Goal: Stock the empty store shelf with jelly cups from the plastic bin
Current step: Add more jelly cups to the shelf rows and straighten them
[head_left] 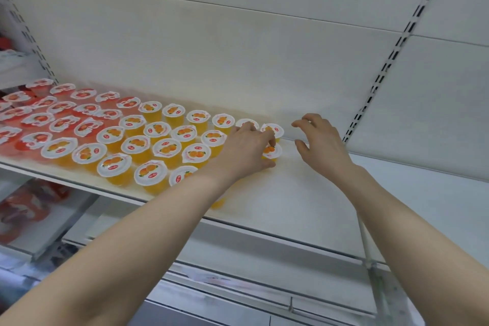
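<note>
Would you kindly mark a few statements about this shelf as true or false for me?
1. The left hand holds an orange jelly cup standing on the shelf. True.
2. The right hand grips a cup. False: it holds nothing and hovers over bare shelf.
3. The red cups stand to the left of the orange cups. True.
4. Cups fill the shelf from end to end. False: its right part is bare.
5. The cups lie on their sides. False: they stand upright, lids up.
</note>
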The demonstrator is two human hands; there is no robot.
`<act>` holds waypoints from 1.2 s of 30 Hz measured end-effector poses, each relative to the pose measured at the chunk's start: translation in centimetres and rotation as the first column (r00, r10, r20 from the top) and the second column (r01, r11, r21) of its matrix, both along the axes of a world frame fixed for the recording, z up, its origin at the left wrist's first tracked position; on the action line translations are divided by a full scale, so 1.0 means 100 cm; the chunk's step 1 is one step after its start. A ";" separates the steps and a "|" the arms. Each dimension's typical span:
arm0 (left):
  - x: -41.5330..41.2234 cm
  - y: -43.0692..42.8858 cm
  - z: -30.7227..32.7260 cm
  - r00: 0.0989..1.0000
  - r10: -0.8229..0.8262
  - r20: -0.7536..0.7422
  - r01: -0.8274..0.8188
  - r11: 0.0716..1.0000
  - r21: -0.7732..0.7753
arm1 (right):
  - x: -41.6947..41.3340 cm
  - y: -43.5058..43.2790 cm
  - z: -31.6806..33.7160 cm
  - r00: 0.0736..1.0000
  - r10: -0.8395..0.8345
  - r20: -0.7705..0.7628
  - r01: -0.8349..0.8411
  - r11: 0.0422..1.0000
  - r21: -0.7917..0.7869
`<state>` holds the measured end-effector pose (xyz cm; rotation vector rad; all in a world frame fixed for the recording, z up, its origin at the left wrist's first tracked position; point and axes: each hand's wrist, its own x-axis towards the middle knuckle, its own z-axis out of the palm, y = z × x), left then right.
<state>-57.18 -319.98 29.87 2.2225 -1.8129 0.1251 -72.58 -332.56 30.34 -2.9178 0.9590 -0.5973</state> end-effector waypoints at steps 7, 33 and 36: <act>0.015 0.029 0.013 0.999 -0.029 0.046 0.032 0.998 -0.062 | 0.008 0.026 0.018 0.997 0.029 -0.066 -0.036 0.994 -0.106; 0.225 0.510 -0.018 0.876 0.451 0.172 -0.434 0.891 -0.132 | 0.252 0.414 -0.008 0.832 0.542 -0.117 -0.554 0.803 -0.219; 0.241 0.571 -0.040 0.828 0.547 0.126 -0.536 0.837 -0.111 | 0.288 0.463 -0.030 0.766 0.628 -0.137 -0.643 0.744 -0.182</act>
